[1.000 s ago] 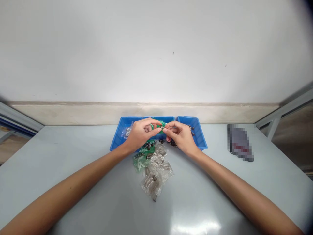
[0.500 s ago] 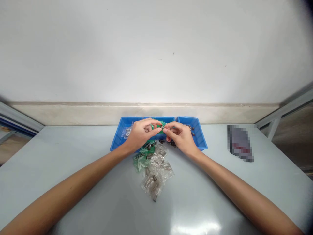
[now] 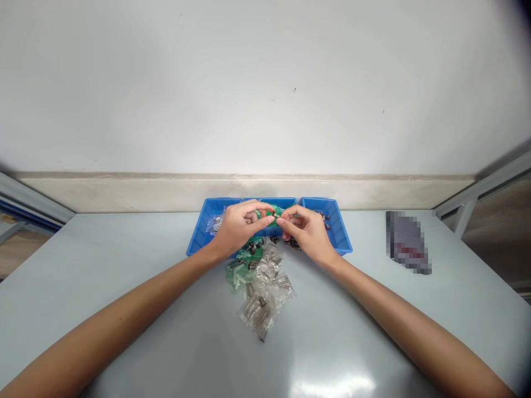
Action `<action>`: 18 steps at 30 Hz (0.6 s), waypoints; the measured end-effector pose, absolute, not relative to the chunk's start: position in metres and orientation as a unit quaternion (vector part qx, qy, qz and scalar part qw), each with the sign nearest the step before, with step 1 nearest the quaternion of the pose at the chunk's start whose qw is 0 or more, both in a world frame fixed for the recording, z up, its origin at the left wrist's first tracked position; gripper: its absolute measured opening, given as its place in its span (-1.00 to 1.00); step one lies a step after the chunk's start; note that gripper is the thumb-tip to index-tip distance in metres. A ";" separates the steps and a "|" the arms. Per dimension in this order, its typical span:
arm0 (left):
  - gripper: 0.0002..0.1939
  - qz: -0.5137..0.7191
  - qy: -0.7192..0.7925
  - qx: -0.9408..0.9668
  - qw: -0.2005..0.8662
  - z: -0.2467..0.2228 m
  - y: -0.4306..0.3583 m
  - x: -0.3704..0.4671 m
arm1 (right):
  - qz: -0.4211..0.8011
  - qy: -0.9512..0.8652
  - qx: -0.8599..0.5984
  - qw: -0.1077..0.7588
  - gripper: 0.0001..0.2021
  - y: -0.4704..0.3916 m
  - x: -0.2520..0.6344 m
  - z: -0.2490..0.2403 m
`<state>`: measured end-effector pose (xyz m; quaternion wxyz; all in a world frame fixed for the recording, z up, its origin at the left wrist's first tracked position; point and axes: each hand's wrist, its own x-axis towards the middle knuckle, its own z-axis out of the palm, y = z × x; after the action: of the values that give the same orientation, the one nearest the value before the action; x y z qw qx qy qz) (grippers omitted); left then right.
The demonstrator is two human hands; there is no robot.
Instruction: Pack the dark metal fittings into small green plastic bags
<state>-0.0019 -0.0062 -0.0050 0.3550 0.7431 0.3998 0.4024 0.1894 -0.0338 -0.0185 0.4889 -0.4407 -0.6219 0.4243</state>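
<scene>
My left hand [image 3: 243, 224] and my right hand [image 3: 306, 229] meet in front of the middle blue bin [image 3: 286, 200]. Between their pinched fingertips is a small metal screw [image 3: 275, 215], partly covered by the fingers. Below my hands lie several loose dark screws [image 3: 292, 243], a green plastic bag [image 3: 237, 276] with screws on it, and clear plastic bags [image 3: 261, 309] with metal pieces in them. More green plastic [image 3: 274, 210] shows in the middle bin behind my fingers.
The left blue bin [image 3: 198, 235] holds clear bags, partly behind my left hand. Dark screws lie in the right blue bin [image 3: 341, 235]. A blurred-out dark item [image 3: 409, 243] rests on the grey table [image 3: 157, 331] at the right. A wall [image 3: 265, 110] stands behind.
Both hands stay in the same place. The screw shows slightly more between the fingertips.
</scene>
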 end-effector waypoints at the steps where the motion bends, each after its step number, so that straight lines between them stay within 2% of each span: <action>1: -0.77 0.405 0.401 0.738 0.362 -0.004 -0.007 -0.002 | 0.424 -0.621 -0.442 0.489 -0.78 -0.034 0.190 -0.018; 10: -0.75 0.426 0.414 0.695 0.406 -0.002 -0.009 0.001 | 0.428 -0.614 -0.443 0.493 -0.82 -0.034 0.190 -0.020; 18: -0.75 0.412 0.411 0.707 0.402 -0.001 -0.009 0.001 | 0.432 -0.608 -0.436 0.504 -0.81 -0.032 0.191 -0.021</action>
<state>0.0007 -0.0087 -0.0015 0.4022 0.7072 0.4107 0.4115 0.1911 -0.0317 -0.0210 0.5042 -0.4361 -0.6076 0.4317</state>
